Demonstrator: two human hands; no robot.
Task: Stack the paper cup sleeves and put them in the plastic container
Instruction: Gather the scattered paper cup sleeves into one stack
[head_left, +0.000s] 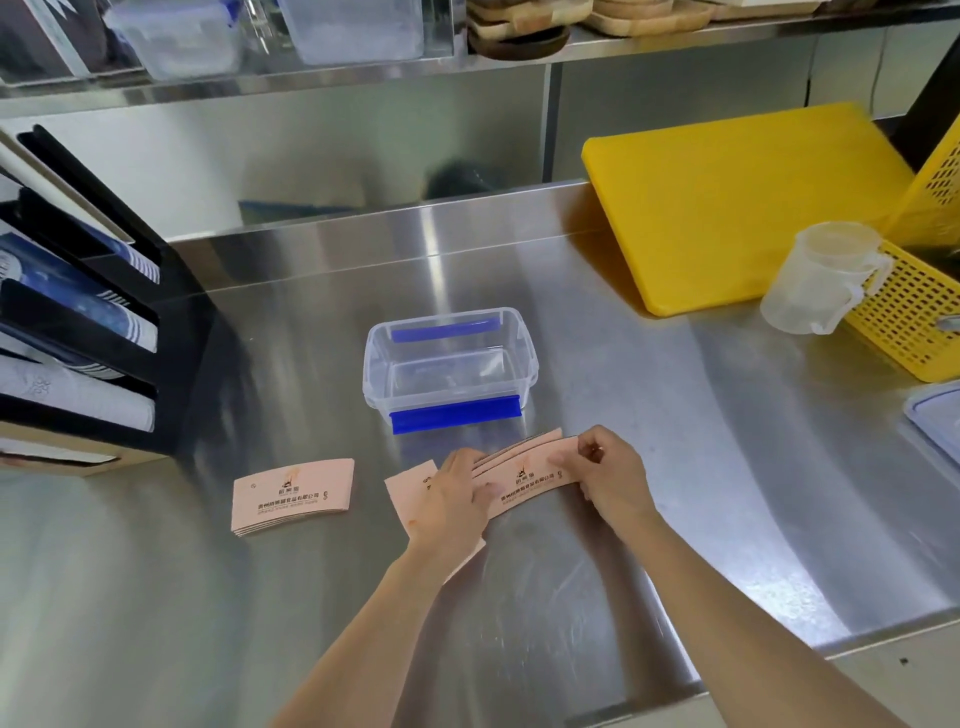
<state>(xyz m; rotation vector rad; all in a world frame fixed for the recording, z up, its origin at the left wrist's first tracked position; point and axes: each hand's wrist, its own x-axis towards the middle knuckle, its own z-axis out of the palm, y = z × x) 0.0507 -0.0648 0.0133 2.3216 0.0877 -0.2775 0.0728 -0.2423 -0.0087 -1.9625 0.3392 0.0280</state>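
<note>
A clear plastic container (374, 358) with blue latches stands open and empty in the middle of the steel counter. Just in front of it, both my hands hold a bunch of flat pink paper cup sleeves (524, 475) with dark print. My right hand (608, 473) pinches the bunch's right end. My left hand (452, 499) presses on its left end and partly covers another sleeve (410, 486) lying beneath. A separate small stack of sleeves (293, 493) lies on the counter to the left, untouched.
A black rack with paper goods (83, 322) stands at the left. A yellow cutting board (727, 208) leans at the back right, beside a clear measuring jug (815, 280) and a yellow perforated basket (914, 312). A container lid (935, 415) lies at the right edge.
</note>
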